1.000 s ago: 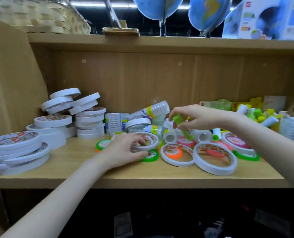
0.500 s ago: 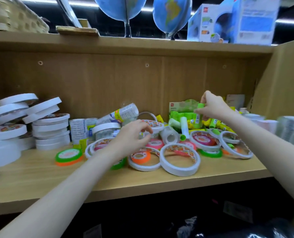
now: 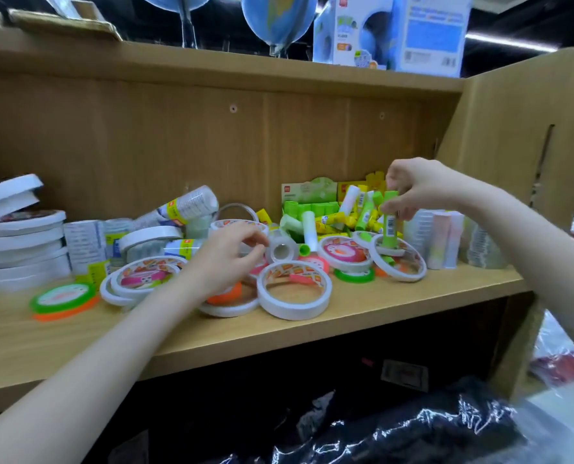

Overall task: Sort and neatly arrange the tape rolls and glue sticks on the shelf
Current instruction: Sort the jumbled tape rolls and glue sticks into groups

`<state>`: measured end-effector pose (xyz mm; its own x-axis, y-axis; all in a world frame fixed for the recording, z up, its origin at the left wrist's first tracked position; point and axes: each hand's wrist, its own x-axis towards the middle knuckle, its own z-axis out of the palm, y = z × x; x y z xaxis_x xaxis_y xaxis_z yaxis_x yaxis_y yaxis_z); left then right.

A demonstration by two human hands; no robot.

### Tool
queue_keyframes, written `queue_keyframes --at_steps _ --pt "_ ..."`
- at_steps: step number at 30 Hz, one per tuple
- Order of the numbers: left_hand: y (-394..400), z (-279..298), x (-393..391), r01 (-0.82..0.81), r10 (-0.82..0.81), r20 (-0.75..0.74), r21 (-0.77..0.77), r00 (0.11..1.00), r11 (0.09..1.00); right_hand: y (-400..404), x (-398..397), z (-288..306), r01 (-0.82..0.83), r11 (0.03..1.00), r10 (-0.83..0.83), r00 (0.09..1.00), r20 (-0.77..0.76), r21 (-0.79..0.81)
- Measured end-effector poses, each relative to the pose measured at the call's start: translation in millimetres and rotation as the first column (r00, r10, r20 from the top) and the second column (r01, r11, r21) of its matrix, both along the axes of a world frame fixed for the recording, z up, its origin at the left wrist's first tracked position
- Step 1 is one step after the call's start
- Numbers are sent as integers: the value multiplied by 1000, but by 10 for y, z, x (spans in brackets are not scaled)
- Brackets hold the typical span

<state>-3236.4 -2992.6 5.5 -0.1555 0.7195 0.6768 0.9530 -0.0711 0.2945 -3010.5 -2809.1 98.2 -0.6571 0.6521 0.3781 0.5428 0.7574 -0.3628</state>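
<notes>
While white tape rolls (image 3: 21, 249) already sit stacked at the shelf's (image 3: 312, 333) left end, most of the sorting is still ahead: loose rolls (image 3: 294, 291) and glue sticks (image 3: 346, 216) lie jumbled mid-shelf. My right hand (image 3: 416, 187) pinches a green glue stick (image 3: 389, 219) upright over the pile, and my left hand (image 3: 227, 259) hovers loosely curled, holding nothing, above the tapes.

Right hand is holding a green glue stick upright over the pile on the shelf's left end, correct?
Not quite: the head view shows the right hand holding the green glue stick upright over the pile at the shelf's right end, not the left.
</notes>
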Motion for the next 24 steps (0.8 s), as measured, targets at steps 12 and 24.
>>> queue_keyframes --at_steps 12,24 --pt "147 -87 424 102 -101 42 -20 994 995 180 569 -555 246 968 -245 969 -36 43" --pt "-84 -148 354 122 -121 45 -30 992 992 -101 333 -510 174 888 -140 984 -112 425"
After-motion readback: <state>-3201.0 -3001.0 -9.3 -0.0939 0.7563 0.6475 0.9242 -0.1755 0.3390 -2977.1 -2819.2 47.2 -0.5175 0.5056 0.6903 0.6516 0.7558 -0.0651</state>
